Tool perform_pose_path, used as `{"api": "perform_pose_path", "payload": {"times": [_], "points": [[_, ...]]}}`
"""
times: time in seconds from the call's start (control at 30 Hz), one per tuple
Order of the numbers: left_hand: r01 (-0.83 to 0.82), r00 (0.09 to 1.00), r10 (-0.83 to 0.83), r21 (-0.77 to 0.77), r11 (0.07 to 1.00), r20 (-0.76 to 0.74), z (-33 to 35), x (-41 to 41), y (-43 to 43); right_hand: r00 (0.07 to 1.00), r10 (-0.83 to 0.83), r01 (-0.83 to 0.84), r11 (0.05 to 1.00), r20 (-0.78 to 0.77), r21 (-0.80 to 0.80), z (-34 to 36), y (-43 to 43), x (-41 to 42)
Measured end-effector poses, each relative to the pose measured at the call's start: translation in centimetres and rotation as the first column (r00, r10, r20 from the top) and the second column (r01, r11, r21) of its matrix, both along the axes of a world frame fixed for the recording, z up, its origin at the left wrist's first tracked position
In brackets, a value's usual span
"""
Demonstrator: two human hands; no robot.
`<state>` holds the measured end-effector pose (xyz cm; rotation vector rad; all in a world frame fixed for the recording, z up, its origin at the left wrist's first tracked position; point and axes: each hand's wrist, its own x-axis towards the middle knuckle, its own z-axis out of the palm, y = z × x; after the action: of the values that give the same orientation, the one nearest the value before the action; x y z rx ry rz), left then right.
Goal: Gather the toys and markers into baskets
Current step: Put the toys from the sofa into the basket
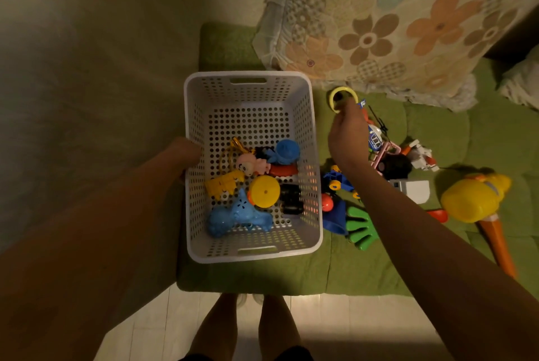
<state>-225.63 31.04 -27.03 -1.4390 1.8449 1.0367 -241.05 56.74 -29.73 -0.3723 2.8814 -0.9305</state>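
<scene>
The left hand (188,153) pressed against the left wall of the white perforated basket (250,255), which stood at the near left corner of the green-quilted bed (379,276); whether its fingers gripped the rim could not be told. Inside lay a blue plastic toy (233,214), a yellow disc (264,191), a pink doll (250,165) and a black toy car (290,198). Just right of the basket, the right hand (348,130) pinched a yellow ring (332,101) in its fingers, raised above loose toys, among them a green hand-shaped toy (360,228). Farther right lay a yellow toy hammer (472,197).
</scene>
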Motion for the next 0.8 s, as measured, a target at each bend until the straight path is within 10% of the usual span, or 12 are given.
{"api": "perform_pose_path", "payload": {"times": [0.3,0.53,0.8], "points": [[-0.034,0.999,0.034,-0.006,0.999,-0.036,0.2,0.2,0.3,0.774,0.166,-0.399,0.877,0.611,0.267,-5.2,2.8,4.6],[-0.045,0.998,0.045,-0.009,0.999,-0.042,0.4,0.2,0.8,0.59,-0.175,0.171,0.981,0.788,0.09,-5.6,1.6,6.0],[-0.053,0.997,0.054,0.004,0.999,-0.047,0.6,0.3,0.9,0.701,-0.128,0.019,0.987,0.702,0.16,-5.9,1.7,6.4]]}}
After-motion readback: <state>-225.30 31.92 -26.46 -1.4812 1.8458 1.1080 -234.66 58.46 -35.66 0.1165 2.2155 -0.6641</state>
